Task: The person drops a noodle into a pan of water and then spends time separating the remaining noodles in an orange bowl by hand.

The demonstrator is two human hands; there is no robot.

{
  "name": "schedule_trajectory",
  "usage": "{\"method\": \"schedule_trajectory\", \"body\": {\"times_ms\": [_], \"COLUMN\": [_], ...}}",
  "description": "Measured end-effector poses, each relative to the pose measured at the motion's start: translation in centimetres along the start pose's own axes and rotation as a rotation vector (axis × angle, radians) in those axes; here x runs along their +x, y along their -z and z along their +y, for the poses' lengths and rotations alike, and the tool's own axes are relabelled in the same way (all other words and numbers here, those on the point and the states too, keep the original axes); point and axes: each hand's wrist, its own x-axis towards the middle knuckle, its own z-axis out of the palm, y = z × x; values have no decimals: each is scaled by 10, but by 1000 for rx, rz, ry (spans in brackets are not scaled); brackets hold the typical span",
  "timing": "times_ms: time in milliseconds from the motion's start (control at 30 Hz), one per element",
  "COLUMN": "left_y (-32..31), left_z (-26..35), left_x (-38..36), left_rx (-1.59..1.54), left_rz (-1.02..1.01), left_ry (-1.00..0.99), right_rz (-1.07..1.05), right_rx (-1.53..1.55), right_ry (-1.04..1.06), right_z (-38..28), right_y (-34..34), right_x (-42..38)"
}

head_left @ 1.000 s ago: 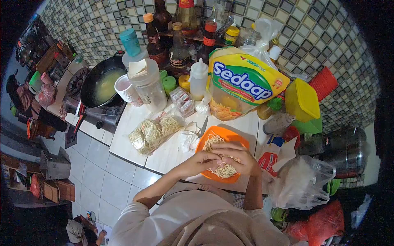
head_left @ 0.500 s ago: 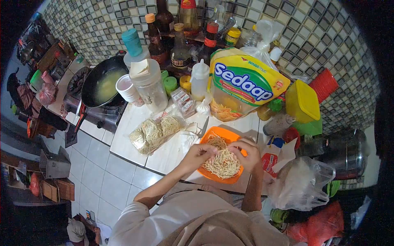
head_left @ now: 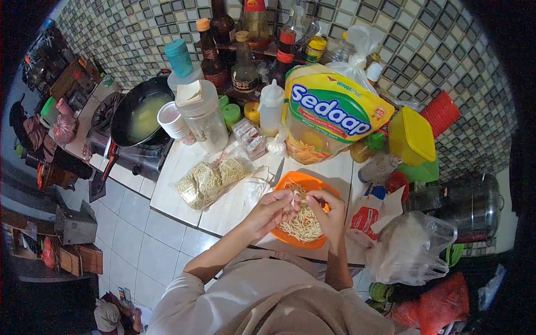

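An orange plastic bowl (head_left: 304, 242) on the counter holds a heap of dry, pale noodles (head_left: 301, 224). Above its left side, my left hand (head_left: 272, 212) is closed in a pinch with the palm turned partly up. My right hand (head_left: 328, 215) pinches over the bowl's right side. Their fingertips almost meet above the heap, around what appears to be a bit of noodle, mostly hidden by the fingers. Left of the bowl lies a clear bag of noodle cakes (head_left: 209, 181), beside crumpled white plastic (head_left: 258, 187) and a knife (head_left: 278, 172).
Behind the bowl stand a large Sedaap pouch (head_left: 329, 120), a squeeze bottle (head_left: 272, 106) and a clear jar (head_left: 204, 120). A wok (head_left: 139, 120) with liquid sits on the stove at left. To the right are a red-and-white packet (head_left: 365, 218) and a plastic bag (head_left: 410, 248).
Both hands have lifted slightly off the noodle heap and come nearer each other. The left palm has turned more upward, and the right hand has shifted a little left.
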Motion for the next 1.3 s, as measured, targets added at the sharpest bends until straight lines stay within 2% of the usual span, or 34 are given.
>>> {"method": "schedule_trajectory", "body": {"times_ms": [167, 233, 267, 333, 400, 533, 633, 767, 833, 967, 1033, 1167, 1233, 1300], "left_y": [-4, -6, -8, -6, 0, 0, -3, -4, -6, -6, -5, -8, -9, -10], "left_z": [1, 2, 3, 4, 3, 0, 0, 0, 2, 2, 2, 3, 3, 1], "left_x": [-3, -4, -4, -3, -1, 1, 1, 1, 0, 0, 0, -1, -2, -3], "left_rx": [166, 190, 132, 73, -235, -340, -290, -270, -263, -248, -239, -241, -236, -210], "left_rz": [48, 41, 34, 27, -166, -262, -201, -193, -186, -195, -230, -229, -215, -196], "left_ry": [-36, -52, -19, 11, 112, 139, 169, 174, 172, 213, 210, 237, 246, 242], "right_rz": [-84, -131, -133, -165, -159, -151, -165, -203, -288, -298, -306, -399, -477, -444], "right_rx": [104, 234, 233, 464, 473, 578, 485, 509, 384, 393, 504, 495, 765, 816], "right_ry": [-55, -76, -75, -213, -255, -365, -269, -258, -196, -176, -221, -223, -342, -388], "right_z": [6, 12, 12, 12, 12, 21, 20, 30, 20, 24, 20, 20, 22, 23], "right_y": [-2, -3, -3, -2, 0, 0, -1, 1, 5, 3, 1, 5, 6, 4], "right_x": [-2, -2, -1, 0, 2, 0, -2, -3, -1, -1, -1, 3, 2, -2]}}
